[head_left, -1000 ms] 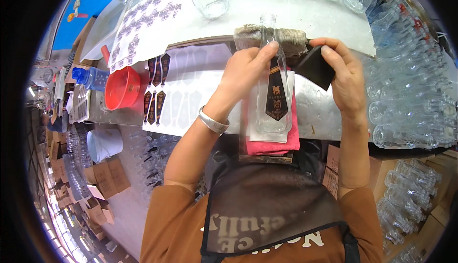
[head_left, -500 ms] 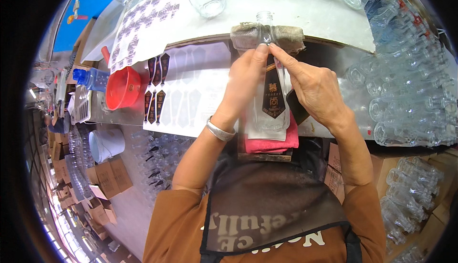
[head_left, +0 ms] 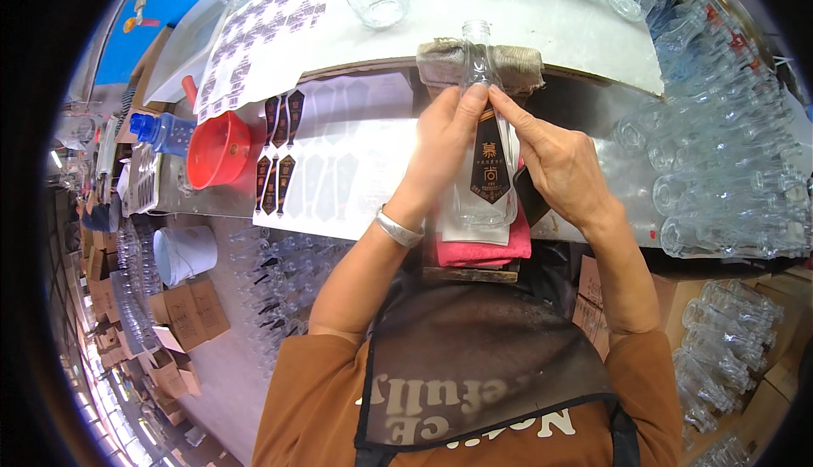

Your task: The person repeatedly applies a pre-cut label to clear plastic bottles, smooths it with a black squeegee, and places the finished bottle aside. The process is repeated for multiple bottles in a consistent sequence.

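A clear glass bottle [head_left: 477, 212] lies on its back in front of me, its neck pointing away over a rolled grey cloth [head_left: 439, 62]. Along its front runs a black, tie-shaped label [head_left: 489, 166] with gold print. My left hand [head_left: 446, 141] is closed on the bottle's left side, its thumb pressed at the top of the label. From the right, my right hand [head_left: 555, 158] lays its index fingertip beside that thumb, with the other fingers curled under, partly hidden. Beneath the bottle's base are a white pad and a folded pink cloth [head_left: 483, 254].
Left of the bottle lies a sheet of black labels [head_left: 278, 187], partly peeled, beside a red plastic dipper [head_left: 218, 152] and a blue-capped bottle [head_left: 161, 134]. Stacked glass bottles [head_left: 720, 187] fill the right side; more stand along the far edge. A white bucket [head_left: 185, 255] stands lower left.
The bottle has turned slightly, so its label sits a little further right. My left hand, blurred before, is now steady, its thumb shifted right. My right index finger stays by the label's top.
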Demonstrator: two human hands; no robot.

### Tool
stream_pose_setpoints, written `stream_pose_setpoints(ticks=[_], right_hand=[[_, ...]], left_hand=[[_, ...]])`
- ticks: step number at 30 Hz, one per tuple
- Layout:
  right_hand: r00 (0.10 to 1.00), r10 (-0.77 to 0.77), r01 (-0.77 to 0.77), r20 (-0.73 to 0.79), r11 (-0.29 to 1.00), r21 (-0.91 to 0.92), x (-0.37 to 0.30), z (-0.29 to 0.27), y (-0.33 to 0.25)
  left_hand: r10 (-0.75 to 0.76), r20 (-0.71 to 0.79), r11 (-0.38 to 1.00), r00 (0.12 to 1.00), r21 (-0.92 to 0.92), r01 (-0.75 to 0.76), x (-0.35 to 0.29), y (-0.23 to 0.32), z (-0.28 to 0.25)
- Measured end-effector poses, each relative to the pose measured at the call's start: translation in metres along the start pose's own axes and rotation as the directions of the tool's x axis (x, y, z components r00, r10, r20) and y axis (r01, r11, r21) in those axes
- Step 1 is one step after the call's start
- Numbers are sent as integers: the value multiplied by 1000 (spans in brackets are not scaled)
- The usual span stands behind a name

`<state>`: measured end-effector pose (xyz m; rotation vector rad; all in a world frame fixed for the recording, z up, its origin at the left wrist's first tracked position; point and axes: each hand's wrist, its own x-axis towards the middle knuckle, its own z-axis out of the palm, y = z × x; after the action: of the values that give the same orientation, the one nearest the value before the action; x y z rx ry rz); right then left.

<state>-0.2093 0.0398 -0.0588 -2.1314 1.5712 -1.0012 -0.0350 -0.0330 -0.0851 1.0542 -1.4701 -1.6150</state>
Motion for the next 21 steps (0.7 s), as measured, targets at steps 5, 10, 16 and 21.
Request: stream_pose_setpoints(ticks=[5, 10, 16, 21], right_hand=[[966, 254, -233, -41, 931, 282, -7, -6, -9], [771, 609, -426, 187, 274, 862, -19, -21, 38], [969, -145, 161, -203, 985, 67, 50, -26, -25], [906, -393, 376, -154, 917, -129, 52, -28, -30]], left_hand=[[-2, -65, 1000, 998, 11, 3, -26, 23, -4], [380, 279, 749, 882, 467, -470, -86, 10, -25], [388, 138, 690, 911, 612, -387, -98, -10, -11], [449, 44, 736, 892, 549, -397, -99, -9, -4]])
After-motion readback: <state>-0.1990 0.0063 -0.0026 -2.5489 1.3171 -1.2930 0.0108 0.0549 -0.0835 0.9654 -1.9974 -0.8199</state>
